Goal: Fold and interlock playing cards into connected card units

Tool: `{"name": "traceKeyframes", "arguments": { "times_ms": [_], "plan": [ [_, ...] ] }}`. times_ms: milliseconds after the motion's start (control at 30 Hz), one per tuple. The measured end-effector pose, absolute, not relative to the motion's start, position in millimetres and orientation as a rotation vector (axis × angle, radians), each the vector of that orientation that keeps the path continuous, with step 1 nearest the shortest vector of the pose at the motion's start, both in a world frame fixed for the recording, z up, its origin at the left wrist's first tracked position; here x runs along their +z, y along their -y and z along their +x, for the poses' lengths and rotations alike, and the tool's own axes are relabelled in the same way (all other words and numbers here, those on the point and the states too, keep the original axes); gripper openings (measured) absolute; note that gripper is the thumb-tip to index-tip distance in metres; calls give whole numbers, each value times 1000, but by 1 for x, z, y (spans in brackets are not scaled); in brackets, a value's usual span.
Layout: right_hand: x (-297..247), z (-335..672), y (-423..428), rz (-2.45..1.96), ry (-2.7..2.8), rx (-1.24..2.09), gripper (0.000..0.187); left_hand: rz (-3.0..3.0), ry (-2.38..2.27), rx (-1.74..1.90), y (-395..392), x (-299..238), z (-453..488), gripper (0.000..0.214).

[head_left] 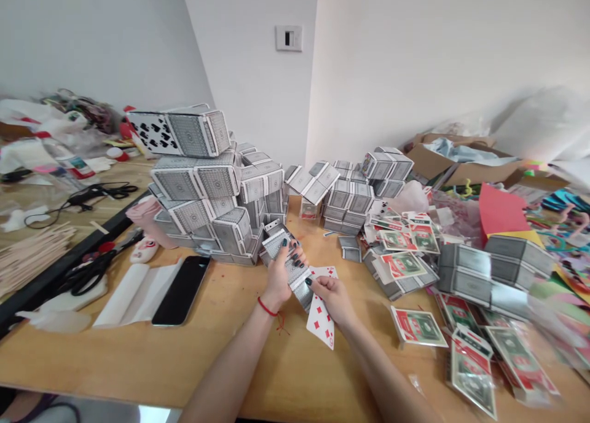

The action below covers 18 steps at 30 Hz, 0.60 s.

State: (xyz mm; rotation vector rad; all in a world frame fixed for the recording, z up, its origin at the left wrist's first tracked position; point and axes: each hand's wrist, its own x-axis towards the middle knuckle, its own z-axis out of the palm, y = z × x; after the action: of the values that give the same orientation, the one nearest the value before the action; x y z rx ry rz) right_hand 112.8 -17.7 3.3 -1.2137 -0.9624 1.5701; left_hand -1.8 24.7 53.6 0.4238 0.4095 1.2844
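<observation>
My left hand [283, 274] is closed around a strip of grey-backed playing cards [302, 292] that look joined edge to edge, its dark-nailed fingers wrapped over them. At the lower end of that strip, my right hand [332, 295] pinches its edge with thumb and fingers. A face-up diamonds card [321, 323] hangs slanted under the right fingers, its top partly covered by them. Whether it is fixed to the strip I cannot tell. Behind the left hand rises a stack of hollow blocks [196, 180] made of folded cards.
A lower card-block stack [348, 197] stands right of centre, linked by a card bridge [313, 180]. Red and green card boxes [472, 367] lie scattered at right. On the left are a black phone [180, 291], white paper [131, 294], scissors [94, 269] and wooden sticks [41, 254].
</observation>
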Motion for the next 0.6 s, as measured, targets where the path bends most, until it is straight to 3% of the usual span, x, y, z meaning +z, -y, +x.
{"name": "traceKeyframes", "arguments": {
  "times_ms": [300, 467, 600],
  "plan": [
    [5, 118, 16, -1196, 978, 1526, 35, 447, -516, 1342, -19, 45, 5, 19],
    [16, 130, 12, -1201, 1027, 1363, 30, 634, -631, 1219, -10, 35, 6, 41],
    [24, 135, 13, -1153, 1085, 1248, 28, 843, -689, 1042, -3, 30, 9, 32]
  ]
}}
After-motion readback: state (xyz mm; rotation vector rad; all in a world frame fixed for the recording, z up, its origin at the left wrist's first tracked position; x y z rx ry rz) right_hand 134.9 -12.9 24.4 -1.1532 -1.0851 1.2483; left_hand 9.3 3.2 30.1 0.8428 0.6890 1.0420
